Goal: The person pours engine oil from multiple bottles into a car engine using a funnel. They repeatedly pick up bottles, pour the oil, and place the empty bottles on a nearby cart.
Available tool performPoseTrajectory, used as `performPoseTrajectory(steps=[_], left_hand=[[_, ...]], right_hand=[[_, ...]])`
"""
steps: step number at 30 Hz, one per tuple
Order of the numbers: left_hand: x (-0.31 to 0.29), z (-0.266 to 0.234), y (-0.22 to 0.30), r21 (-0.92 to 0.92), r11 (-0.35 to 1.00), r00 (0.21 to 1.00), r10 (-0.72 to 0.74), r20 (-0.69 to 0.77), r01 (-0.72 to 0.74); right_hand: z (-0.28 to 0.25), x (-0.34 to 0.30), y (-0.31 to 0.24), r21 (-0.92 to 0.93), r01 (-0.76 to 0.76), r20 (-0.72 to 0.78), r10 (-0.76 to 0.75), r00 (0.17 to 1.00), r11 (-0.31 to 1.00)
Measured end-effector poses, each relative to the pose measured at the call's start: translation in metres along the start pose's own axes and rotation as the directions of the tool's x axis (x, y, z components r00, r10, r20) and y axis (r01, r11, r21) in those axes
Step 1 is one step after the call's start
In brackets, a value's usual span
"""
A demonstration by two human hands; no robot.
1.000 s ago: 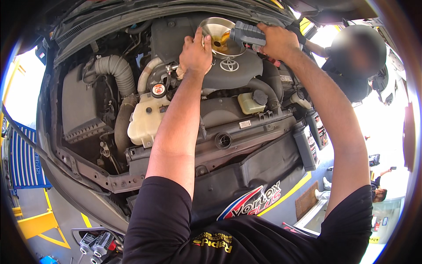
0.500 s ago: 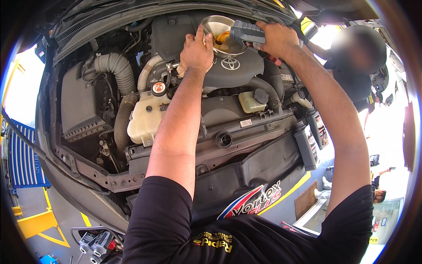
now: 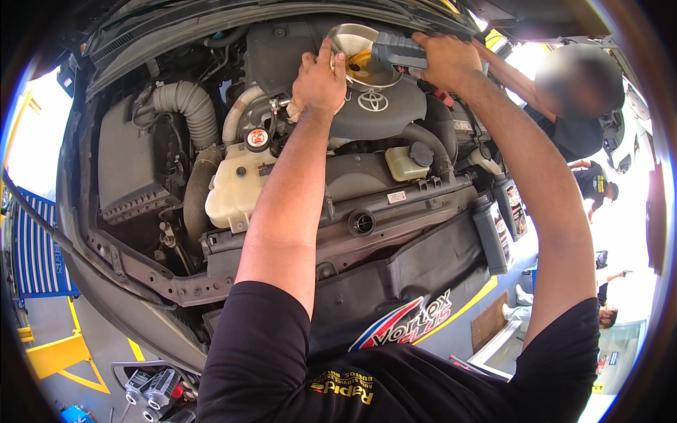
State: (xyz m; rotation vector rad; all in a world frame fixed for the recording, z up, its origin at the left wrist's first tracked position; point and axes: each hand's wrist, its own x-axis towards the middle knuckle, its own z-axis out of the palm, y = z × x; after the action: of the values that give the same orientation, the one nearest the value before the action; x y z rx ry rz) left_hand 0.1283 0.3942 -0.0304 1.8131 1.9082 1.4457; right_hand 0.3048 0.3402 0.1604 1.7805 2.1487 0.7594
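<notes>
While amber liquid runs from the grey bottle, clamped in the right grip, into the metal funnel above the engine cover, left grip seems to pinch the funnel's left edge. Advisable: steady tilt, mouth inside rim, modest flow.

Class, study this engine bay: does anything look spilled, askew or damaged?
Nothing stands out. Amber liquid runs from the grey plastic bottle in the right hand into the round silvery metal funnel; no spill shows on the black engine cover.
</notes>
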Motion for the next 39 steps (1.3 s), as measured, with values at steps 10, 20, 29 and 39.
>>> performPoseTrajectory(steps=[10, 20, 29, 39], left_hand=[[0.000, 0.001, 0.000, 0.004, 1.000, 1.000, 0.011, -0.007, -0.011], [0.000, 0.001, -0.002, -0.014, 1.000, 1.000, 0.018, -0.022, -0.018], [0.000, 0.003, -0.001, -0.014, 1.000, 1.000, 0.016, -0.023, -0.016], [-0.001, -0.005, 0.000, 0.002, 1.000, 1.000, 0.001, 0.006, -0.001]], right_hand=[[-0.004, 0.000, -0.002, -0.051, 0.054, -0.048, -0.057, 0.997, 0.997], [-0.014, 0.006, -0.010, -0.123, 0.017, 0.010, -0.015, 1.000, 0.992], [-0.007, 0.017, -0.004, -0.156, 0.103, -0.068, -0.115, 0.991, 0.982], [-0.009, 0.039, -0.016, -0.299, 0.276, -0.138, -0.328, 0.935, 0.913]])
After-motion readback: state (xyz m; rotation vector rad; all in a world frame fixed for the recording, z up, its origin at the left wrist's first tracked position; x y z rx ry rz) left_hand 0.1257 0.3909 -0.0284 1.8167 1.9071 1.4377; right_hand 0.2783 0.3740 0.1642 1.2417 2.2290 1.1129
